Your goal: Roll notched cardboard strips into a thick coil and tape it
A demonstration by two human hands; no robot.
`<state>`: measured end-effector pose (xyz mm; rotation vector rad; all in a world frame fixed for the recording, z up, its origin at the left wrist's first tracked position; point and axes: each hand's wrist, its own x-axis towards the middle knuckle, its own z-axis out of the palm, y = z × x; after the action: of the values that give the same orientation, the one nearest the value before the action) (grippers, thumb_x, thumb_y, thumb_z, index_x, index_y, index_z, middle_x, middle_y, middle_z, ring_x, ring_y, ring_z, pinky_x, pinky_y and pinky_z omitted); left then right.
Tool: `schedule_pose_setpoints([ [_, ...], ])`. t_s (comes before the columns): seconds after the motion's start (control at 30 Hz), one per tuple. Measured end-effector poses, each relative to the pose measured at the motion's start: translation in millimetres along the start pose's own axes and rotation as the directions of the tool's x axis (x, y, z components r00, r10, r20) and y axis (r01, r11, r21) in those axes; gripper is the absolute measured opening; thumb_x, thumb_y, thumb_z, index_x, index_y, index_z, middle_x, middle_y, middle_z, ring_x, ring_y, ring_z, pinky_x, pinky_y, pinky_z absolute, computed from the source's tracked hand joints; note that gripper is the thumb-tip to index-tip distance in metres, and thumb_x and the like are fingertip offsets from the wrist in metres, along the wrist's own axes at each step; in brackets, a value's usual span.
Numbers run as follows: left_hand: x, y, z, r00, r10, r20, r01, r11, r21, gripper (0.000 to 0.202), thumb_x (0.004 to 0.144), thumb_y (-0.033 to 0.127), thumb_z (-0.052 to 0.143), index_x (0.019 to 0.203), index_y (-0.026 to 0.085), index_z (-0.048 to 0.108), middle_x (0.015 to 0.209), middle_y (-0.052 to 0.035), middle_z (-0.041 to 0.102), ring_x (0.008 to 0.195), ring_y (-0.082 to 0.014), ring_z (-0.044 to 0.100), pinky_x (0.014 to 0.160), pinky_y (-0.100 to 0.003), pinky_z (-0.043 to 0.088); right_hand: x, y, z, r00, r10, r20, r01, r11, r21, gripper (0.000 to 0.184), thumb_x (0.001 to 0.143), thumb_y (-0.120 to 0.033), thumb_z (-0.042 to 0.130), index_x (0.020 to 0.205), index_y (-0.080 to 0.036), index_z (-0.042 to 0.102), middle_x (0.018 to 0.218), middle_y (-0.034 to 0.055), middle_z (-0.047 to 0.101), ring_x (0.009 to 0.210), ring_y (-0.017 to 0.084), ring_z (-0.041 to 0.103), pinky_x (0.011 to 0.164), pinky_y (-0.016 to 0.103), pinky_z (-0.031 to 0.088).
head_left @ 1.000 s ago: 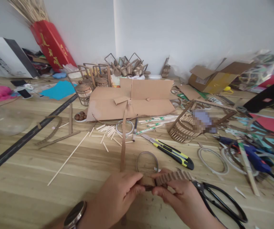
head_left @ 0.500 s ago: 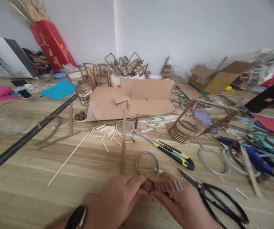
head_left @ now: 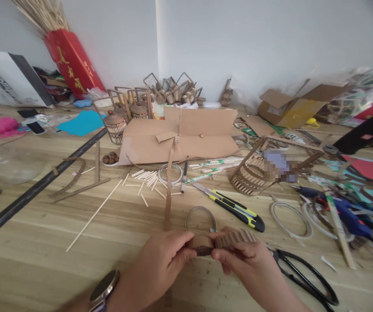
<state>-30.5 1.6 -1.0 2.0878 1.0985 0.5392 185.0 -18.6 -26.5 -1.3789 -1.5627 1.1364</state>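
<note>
At the front middle of the table, my left hand and my right hand face each other, both closed on a brown corrugated cardboard strip. Its bent part lies pinched between the thumbs and fingers, while the ridged tail runs over my right fingers. How it is folded inside my grip is partly hidden. Just beyond the hands lies a thin tape ring. Black-handled scissors rest to the right, their blades mostly covered by my right hand. A yellow-and-black utility knife lies farther out, with its blade exposed.
Short wooden sticks, a long flat strip and a pen lie ahead. Farther back is folded cardboard. A slatted basket stands right, near a blue glue gun. Small lidded baskets stand back left.
Both hands have risen slightly, and my right hand has shifted a little right. The strip is turned, so its curved, ridged edge shows between the thumbs. More of the scissor blades is covered.
</note>
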Motion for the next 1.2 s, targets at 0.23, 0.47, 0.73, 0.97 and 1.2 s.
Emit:
schedule_pose_setpoints([
  [0.23, 0.6, 4.2, 2.8, 0.99, 0.022, 0.142, -0.051, 0.977, 0.205, 0.018, 0.096, 0.015, 0.055, 0.111, 0.019, 0.064, 0.102, -0.0046, 0.074, 0.09, -0.0222, 0.069, 0.076, -0.027, 0.052, 2.0, -15.1, -9.7, 0.952, -0.254, 0.171, 0.295, 0.909, -0.295, 0.031, 0.094, -0.044, 0.057, 0.086, -0.022, 0.077, 0.076, 0.003, 0.07, 0.057, 0.012, 0.063, 0.054, 0.02, 0.05],
  [0.47, -2.2, 0.3, 9.8, 0.983, 0.055, 0.173, -0.088, 0.977, 0.193, 0.028, 0.097, 0.015, 0.052, 0.123, 0.02, 0.061, 0.109, -0.0065, 0.074, 0.096, -0.0242, 0.07, 0.083, -0.033, 0.055, -1.8, -21.1, -6.6, 0.886, -0.414, 0.21, 0.462, 0.751, -0.472, 0.042, 0.103, -0.038, 0.039, 0.084, -0.019, 0.072, 0.074, 0.0056, 0.07, 0.063, 0.015, 0.068, 0.058, 0.022, 0.053],
  [0.73, -0.5, 2.3, 4.0, 0.999, -0.036, -0.028, 0.03, 0.982, -0.188, 0.027, 0.099, 0.026, 0.048, 0.122, 0.025, 0.061, 0.092, 0.0008, 0.075, 0.079, -0.0154, 0.07, 0.075, -0.023, 0.051, -5.6, -5.6, -3.1, 0.951, -0.295, -0.091, 0.232, 0.878, -0.419, 0.056, 0.097, -0.056, 0.045, 0.059, -0.022, 0.067, 0.056, 0.0018, 0.069, 0.052, 0.015, 0.066, 0.052, 0.023, 0.048],
  [0.97, 2.3, 3.9, 2.1, 1.0, -0.001, -0.023, -0.002, 0.995, -0.098, 0.02, 0.1, 0.026, 0.045, 0.095, 0.02, 0.064, 0.081, -0.0001, 0.07, 0.076, -0.0168, 0.066, 0.071, -0.023, 0.048, -2.9, -2.9, -0.9, 0.994, -0.113, -0.004, 0.107, 0.954, -0.281, 0.062, 0.093, -0.061, 0.047, 0.047, -0.021, 0.056, 0.045, -0.0004, 0.058, 0.045, 0.014, 0.057, 0.048, 0.023, 0.041],
  [1.2, 1.1, 1.2, 1.9, 0.993, 0.099, 0.057, -0.105, 0.988, 0.114, 0.035, 0.099, 0.014, 0.044, 0.132, 0.021, 0.055, 0.114, -0.0071, 0.071, 0.1, -0.0213, 0.068, 0.085, -0.028, 0.054, 2.7, -22.9, -7.9, 0.974, -0.185, 0.132, 0.219, 0.918, -0.33, 0.041, 0.094, -0.041, 0.053, 0.059, -0.02, 0.057, 0.061, -0.0005, 0.061, 0.053, 0.012, 0.055, 0.052, 0.022, 0.042],
])
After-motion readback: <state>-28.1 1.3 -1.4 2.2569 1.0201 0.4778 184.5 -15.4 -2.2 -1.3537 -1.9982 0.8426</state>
